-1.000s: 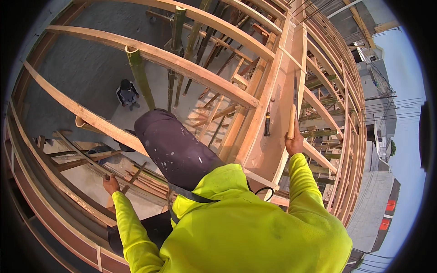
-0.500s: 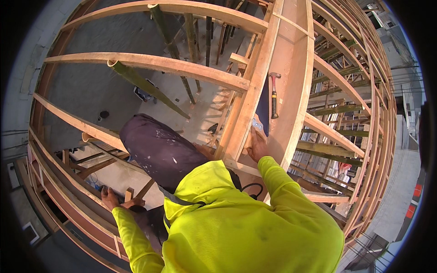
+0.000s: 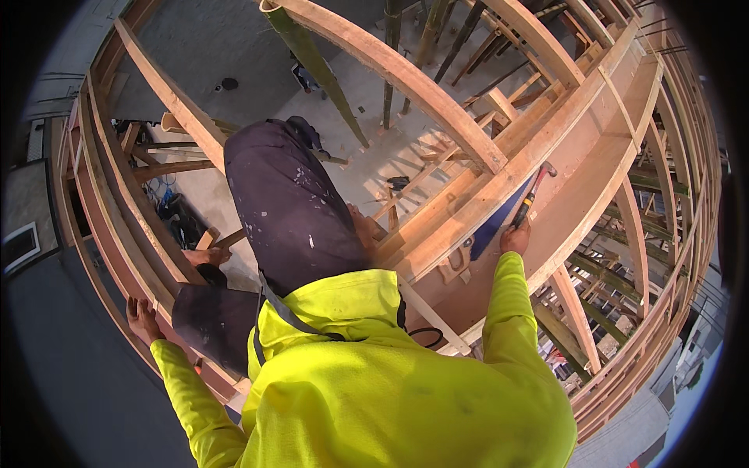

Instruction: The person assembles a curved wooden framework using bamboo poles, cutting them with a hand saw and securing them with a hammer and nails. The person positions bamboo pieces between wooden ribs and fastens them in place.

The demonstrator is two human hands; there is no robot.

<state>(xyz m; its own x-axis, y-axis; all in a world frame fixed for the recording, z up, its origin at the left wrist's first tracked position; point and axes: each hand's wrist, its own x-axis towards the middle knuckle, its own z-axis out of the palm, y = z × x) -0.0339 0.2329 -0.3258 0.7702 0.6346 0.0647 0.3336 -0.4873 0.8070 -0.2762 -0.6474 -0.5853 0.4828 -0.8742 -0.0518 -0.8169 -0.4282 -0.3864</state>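
My right hand (image 3: 515, 236) is closed around the dark grip of a hammer (image 3: 533, 196), whose red neck and metal head point away up the wooden trough (image 3: 577, 191). Just left of that hand lies a handsaw (image 3: 491, 234) with a blue blade and a wooden handle, against the trough's inner side. Far to the left, my left hand (image 3: 143, 320) rests on the outer timber rail (image 3: 109, 292) of another formwork channel, fingers a little apart and holding no tool.
Curved timber joists (image 3: 398, 74) span the opening, with bamboo props (image 3: 320, 70) standing beneath. The concrete floor (image 3: 328, 117) lies well below, scattered with wood offcuts. My dark-trousered leg (image 3: 289, 195) is over the frame. More timber framing (image 3: 636, 242) runs along the right.
My right hand has left the saw handle and taken hold of the hammer. My left hand has shifted outward to the outer rail. The whole view has turned.
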